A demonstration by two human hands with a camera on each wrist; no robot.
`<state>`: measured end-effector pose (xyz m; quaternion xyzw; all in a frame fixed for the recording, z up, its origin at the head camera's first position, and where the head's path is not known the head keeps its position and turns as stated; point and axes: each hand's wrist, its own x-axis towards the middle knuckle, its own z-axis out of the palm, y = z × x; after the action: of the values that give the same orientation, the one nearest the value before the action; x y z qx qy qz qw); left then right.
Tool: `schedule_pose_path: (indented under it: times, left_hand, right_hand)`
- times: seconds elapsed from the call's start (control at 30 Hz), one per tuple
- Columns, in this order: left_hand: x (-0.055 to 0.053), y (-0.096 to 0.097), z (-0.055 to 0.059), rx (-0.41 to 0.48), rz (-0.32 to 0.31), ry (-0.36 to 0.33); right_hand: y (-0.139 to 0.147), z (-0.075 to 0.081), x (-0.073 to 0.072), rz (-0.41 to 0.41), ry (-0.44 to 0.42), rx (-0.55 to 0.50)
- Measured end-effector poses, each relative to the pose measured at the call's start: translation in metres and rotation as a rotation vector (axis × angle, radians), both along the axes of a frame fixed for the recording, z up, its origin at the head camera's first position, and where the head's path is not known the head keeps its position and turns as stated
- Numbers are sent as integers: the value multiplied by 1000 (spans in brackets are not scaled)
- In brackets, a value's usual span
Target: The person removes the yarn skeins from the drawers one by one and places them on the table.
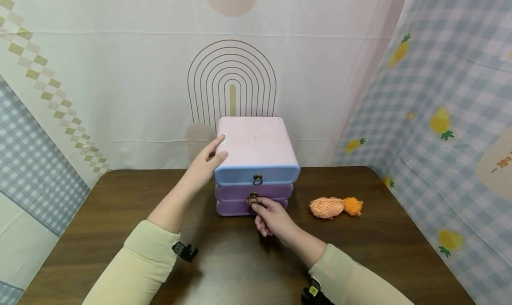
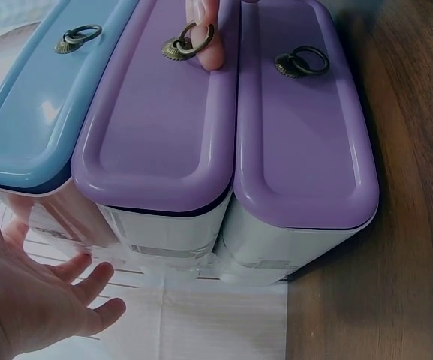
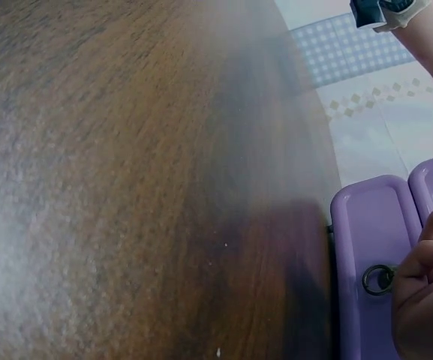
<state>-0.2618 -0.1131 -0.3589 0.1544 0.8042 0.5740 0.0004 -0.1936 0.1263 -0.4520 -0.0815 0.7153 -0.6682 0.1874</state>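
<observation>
A small drawer cabinet [image 1: 256, 140] has a pale pink top, a blue upper drawer [image 1: 236, 176] and two purple drawers below it. Brass rings hang on the drawer fronts. At the middle purple drawer [image 2: 152, 127], my right hand [image 1: 274, 218] holds the ring pull [image 2: 193, 45], with a fingertip hooked through it. The lower purple drawer [image 3: 377, 217] has its own ring. My left hand [image 1: 206, 165] touches the cabinet's upper left side, fingers extended and spread. All three drawers look closed or nearly so.
Right of the cabinet, a peach yarn skein [image 1: 326, 207] lies against a smaller orange yarn ball [image 1: 353, 206]. Everything stands on a dark wooden table [image 1: 224, 260]. A printed cloth [image 1: 140, 82] hangs behind it, with a checked pineapple cloth [image 1: 436, 87] at the right.
</observation>
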Motion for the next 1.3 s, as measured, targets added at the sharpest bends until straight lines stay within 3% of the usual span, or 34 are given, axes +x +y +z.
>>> schedule_pose_path:
  times: [0.47,1.03,1.3]
  left_hand:
    - [-1,0,0,-14,9,3]
    - [-2,0,-1,-38,15,20]
    - [-1,0,1,-50,8,24]
  right_hand:
    - [2,-1,-1,-23,25,9]
    - [7,3,8,5,42,58]
    - [7,5,5,-7,53,61]
